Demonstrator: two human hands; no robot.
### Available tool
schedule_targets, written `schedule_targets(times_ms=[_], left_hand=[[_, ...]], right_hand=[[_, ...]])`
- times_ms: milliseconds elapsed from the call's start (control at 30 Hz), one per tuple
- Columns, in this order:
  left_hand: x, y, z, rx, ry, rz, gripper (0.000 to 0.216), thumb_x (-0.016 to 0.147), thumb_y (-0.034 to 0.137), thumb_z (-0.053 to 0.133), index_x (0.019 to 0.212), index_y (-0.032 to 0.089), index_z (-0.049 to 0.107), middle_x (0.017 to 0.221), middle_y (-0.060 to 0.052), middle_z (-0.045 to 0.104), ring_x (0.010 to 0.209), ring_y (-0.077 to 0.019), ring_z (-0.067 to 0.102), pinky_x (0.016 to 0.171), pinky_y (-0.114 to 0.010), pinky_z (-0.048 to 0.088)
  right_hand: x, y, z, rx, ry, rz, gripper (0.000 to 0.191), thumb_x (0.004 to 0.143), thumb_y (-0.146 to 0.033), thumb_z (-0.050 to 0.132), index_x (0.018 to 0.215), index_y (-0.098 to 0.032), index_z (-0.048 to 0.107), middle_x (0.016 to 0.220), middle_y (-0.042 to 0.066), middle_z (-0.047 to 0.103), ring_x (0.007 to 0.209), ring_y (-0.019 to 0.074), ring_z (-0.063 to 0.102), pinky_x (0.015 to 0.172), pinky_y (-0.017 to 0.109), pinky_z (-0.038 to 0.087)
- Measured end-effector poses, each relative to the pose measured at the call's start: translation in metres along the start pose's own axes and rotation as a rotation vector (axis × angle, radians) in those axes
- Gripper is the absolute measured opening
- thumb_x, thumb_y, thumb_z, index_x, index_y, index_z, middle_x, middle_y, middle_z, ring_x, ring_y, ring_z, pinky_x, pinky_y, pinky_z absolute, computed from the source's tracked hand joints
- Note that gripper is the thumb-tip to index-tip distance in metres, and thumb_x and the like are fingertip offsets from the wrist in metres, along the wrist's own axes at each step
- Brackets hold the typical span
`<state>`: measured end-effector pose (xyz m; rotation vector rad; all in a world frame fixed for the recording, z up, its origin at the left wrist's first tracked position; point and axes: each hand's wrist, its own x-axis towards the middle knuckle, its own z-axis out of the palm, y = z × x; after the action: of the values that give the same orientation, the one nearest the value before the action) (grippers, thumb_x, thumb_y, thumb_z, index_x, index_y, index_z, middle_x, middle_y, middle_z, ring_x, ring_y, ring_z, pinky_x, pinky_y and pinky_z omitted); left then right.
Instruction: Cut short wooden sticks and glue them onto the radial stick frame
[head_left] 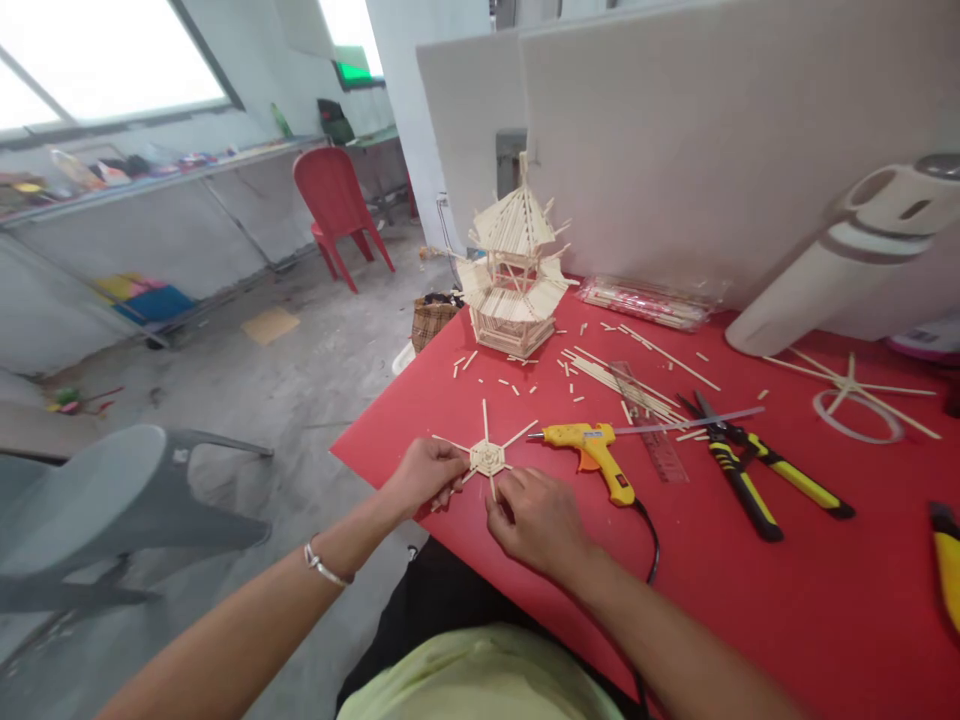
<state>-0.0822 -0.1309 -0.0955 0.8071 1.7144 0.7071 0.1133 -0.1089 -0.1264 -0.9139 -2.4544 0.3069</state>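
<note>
A small wheel of pale wooden sticks [487, 457], with a woven-looking hexagonal centre and spokes sticking out, lies at the near edge of the red table. My left hand [430, 474] pinches its left side, thumb and fingers together at a spoke. On its lower right, my right hand [536, 515] has curled fingers at another spoke; the fingertips are partly hidden. Just right of the wheel rests a yellow glue gun [589, 450], its nozzle toward the wheel and a clear glue stick [694, 420] out of its back.
Behind stands a stick pagoda model [517, 270]. Loose sticks [622, 385], a clear ruler [651, 430], pliers-like cutters [750, 465], a tape ring [857, 415] under a stick star [851, 383], a packet of sticks [649, 302] and a white flask [840, 260] occupy the red table [825, 590].
</note>
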Motion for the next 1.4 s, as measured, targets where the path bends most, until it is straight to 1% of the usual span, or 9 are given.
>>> schedule_targets(times_ms=[100, 233, 400, 533, 667, 800, 900, 1067, 1400], left_hand=[[0.0, 0.0, -0.002, -0.008, -0.012, 0.016, 0.032, 0.071, 0.044, 0.07, 0.064, 0.016, 0.057, 0.045, 0.004, 0.056, 0.027, -0.007, 0.045, 0.029, -0.018, 0.027], [-0.003, 0.007, -0.005, -0.043, -0.065, 0.015, 0.034, 0.07, 0.045, 0.071, 0.061, 0.016, 0.056, 0.046, 0.004, 0.057, 0.028, -0.006, 0.045, 0.029, -0.017, 0.029], [-0.005, 0.013, -0.009, -0.067, -0.11, -0.014, 0.036, 0.072, 0.046, 0.071, 0.057, 0.016, 0.056, 0.037, 0.004, 0.051, 0.026, -0.0067, 0.042, 0.029, -0.018, 0.029], [-0.003, 0.011, -0.011, -0.095, -0.1, -0.038, 0.034, 0.072, 0.044, 0.071, 0.059, 0.017, 0.056, 0.037, 0.004, 0.052, 0.025, -0.0066, 0.041, 0.029, -0.018, 0.028], [0.0, 0.008, -0.011, -0.119, -0.095, -0.033, 0.031, 0.071, 0.039, 0.071, 0.058, 0.016, 0.057, 0.041, 0.003, 0.056, 0.025, -0.0058, 0.04, 0.028, -0.018, 0.028], [0.002, 0.008, -0.01, -0.11, -0.088, -0.051, 0.028, 0.072, 0.037, 0.07, 0.06, 0.015, 0.058, 0.041, 0.004, 0.056, 0.025, -0.0053, 0.04, 0.027, -0.018, 0.026], [0.003, 0.007, -0.01, -0.095, -0.081, -0.049, 0.026, 0.072, 0.036, 0.069, 0.062, 0.014, 0.059, 0.044, 0.003, 0.059, 0.025, -0.005, 0.041, 0.027, -0.017, 0.024], [0.004, 0.006, -0.009, -0.071, -0.073, -0.035, 0.025, 0.072, 0.037, 0.067, 0.064, 0.014, 0.06, 0.045, 0.003, 0.059, 0.026, -0.005, 0.041, 0.026, -0.016, 0.023], [-0.002, 0.011, -0.005, -0.065, -0.028, -0.049, 0.025, 0.072, 0.038, 0.066, 0.069, 0.015, 0.058, 0.048, 0.005, 0.058, 0.027, -0.005, 0.044, 0.028, -0.016, 0.024]], right_hand=[[0.0, 0.0, 0.001, -0.007, 0.0, 0.004, 0.012, 0.083, -0.025, 0.057, 0.073, -0.02, 0.054, 0.071, 0.0, 0.06, 0.069, 0.0142, 0.052, 0.062, 0.03, 0.025], [0.001, 0.0, 0.002, -0.017, -0.004, 0.009, 0.01, 0.084, -0.025, 0.057, 0.075, -0.02, 0.055, 0.072, 0.0, 0.061, 0.068, 0.0142, 0.053, 0.061, 0.031, 0.025], [0.001, 0.0, 0.001, -0.009, -0.004, 0.013, 0.016, 0.088, -0.028, 0.056, 0.075, -0.021, 0.055, 0.072, 0.0, 0.061, 0.068, 0.0141, 0.053, 0.062, 0.031, 0.025], [0.0, 0.001, -0.001, 0.025, 0.008, -0.015, 0.02, 0.091, -0.029, 0.055, 0.073, -0.021, 0.055, 0.07, -0.001, 0.059, 0.067, 0.0136, 0.052, 0.064, 0.031, 0.026], [-0.002, 0.002, -0.002, 0.054, 0.014, -0.031, 0.02, 0.09, -0.024, 0.054, 0.07, -0.021, 0.055, 0.068, 0.0, 0.058, 0.066, 0.0132, 0.051, 0.064, 0.031, 0.027], [-0.002, 0.003, 0.0, 0.081, 0.018, -0.024, 0.02, 0.089, -0.024, 0.055, 0.069, -0.02, 0.054, 0.066, 0.0, 0.058, 0.065, 0.013, 0.051, 0.063, 0.031, 0.026], [-0.001, 0.004, 0.001, 0.093, 0.031, -0.028, 0.02, 0.089, -0.023, 0.055, 0.069, -0.02, 0.053, 0.066, 0.0, 0.057, 0.064, 0.0128, 0.05, 0.063, 0.03, 0.026], [0.0, 0.004, 0.001, 0.097, 0.031, -0.027, 0.02, 0.088, -0.023, 0.055, 0.069, -0.021, 0.052, 0.066, -0.001, 0.056, 0.064, 0.0131, 0.05, 0.063, 0.03, 0.026], [-0.002, 0.004, 0.002, 0.104, 0.02, -0.025, 0.019, 0.088, -0.024, 0.055, 0.07, -0.021, 0.051, 0.066, -0.001, 0.056, 0.065, 0.0137, 0.05, 0.063, 0.03, 0.027]])
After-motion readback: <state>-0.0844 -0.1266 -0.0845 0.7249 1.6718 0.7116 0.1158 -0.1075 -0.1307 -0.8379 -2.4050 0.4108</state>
